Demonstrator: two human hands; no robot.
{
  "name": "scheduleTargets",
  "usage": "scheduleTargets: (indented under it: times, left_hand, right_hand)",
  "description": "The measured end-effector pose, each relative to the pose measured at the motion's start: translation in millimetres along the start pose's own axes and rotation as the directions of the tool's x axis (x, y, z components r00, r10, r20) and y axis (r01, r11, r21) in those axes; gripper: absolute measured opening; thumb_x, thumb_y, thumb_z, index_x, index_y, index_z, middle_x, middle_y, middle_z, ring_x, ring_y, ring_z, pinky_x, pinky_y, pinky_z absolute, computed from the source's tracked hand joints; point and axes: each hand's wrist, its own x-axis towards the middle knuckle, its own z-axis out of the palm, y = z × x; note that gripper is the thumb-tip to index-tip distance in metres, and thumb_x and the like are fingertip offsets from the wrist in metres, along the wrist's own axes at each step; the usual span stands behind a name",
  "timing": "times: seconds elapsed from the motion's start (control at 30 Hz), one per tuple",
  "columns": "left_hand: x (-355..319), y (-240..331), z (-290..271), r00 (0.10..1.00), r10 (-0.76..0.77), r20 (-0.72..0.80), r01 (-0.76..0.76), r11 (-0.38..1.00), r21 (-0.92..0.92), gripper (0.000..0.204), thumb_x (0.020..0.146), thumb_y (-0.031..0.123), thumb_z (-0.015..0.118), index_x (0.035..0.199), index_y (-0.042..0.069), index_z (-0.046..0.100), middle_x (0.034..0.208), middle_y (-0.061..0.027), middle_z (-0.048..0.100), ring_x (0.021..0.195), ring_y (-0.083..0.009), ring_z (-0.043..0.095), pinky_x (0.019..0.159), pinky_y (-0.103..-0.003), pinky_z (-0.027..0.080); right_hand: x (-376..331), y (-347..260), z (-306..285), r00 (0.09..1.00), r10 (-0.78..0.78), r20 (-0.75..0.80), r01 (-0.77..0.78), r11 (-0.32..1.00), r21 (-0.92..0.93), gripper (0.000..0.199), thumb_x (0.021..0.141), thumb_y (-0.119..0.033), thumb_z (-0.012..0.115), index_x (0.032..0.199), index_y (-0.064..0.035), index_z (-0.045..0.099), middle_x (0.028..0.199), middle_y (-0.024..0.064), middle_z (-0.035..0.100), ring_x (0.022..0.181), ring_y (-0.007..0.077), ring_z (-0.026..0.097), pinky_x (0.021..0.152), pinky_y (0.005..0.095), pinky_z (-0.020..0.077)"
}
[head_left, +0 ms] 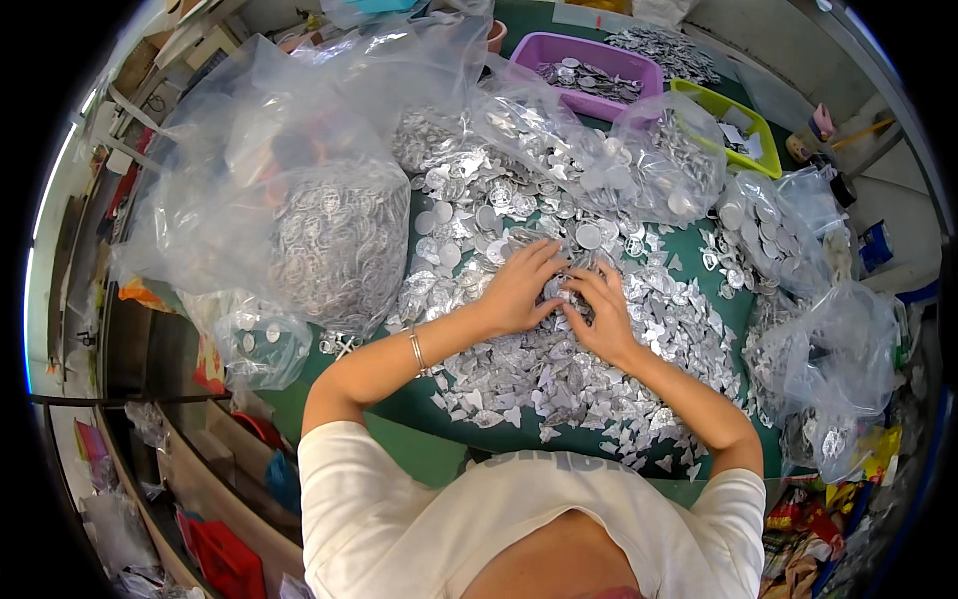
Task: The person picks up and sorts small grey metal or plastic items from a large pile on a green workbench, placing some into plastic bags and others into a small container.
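Observation:
Small flat silver-coloured metal pieces (559, 374), many of irregular shape, lie in a wide heap in front of me. At the heap's middle my left hand (524, 288) and my right hand (601, 317) almost meet, fingers curled inward. Between thumbs and fingertips a few small metal pieces (553, 287) show, partly hidden; their exact shape is too small to tell. Just beyond my hands lie round metal discs (589, 236). A metal bangle (416, 351) circles my left wrist.
A big clear plastic bag (334, 245) of metal pieces stands at left. More filled bags (669, 165) lie at the back and right (823, 344). Behind them are a purple basin (639, 72) and a yellow-green tray (768, 150). The tabletop (409, 404) is green.

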Motion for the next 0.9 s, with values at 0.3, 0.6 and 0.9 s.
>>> scheduleTargets:
  times: [0.3,0.6,0.9]
  left_hand:
    - [-34,26,-13,0.982,0.114,0.151,-0.11,0.993,-0.032,0.042,0.068,0.008,0.069,0.107,0.003,0.054,0.132,-0.021,0.037,0.125,-0.0421,0.032,0.097,-0.045,0.036]
    - [-36,12,-4,0.972,-0.02,-0.233,-0.004,0.995,-0.102,0.031,0.071,-0.002,0.057,0.102,0.002,0.057,0.117,-0.0181,0.052,0.109,-0.0379,0.048,0.095,-0.044,0.036]
    - [33,-20,7,0.969,-0.21,0.134,0.195,0.974,0.117,0.03,0.077,0.023,0.065,0.1,0.005,0.059,0.107,-0.0141,0.054,0.097,-0.0298,0.055,0.083,-0.037,0.044]
  right_hand:
    - [-40,-29,-8,0.98,-0.057,0.19,0.024,0.985,0.172,0.03,0.072,-0.006,0.063,0.101,-0.0016,0.058,0.115,0.0177,0.055,0.126,0.0406,0.031,0.103,0.0533,0.0238]
    - [-33,-14,-40,0.995,-0.028,0.1,0.007,0.979,0.202,0.003,0.073,-0.008,0.063,0.075,-0.0059,0.064,0.076,0.0085,0.064,0.092,0.0237,0.059,0.098,0.052,0.0293]
    - [40,57,-14,0.994,-0.108,0.008,0.105,0.939,-0.329,0.032,0.076,-0.008,0.06,0.107,-0.0007,0.053,0.111,0.0162,0.054,0.101,0.0325,0.05,0.087,0.0374,0.04]
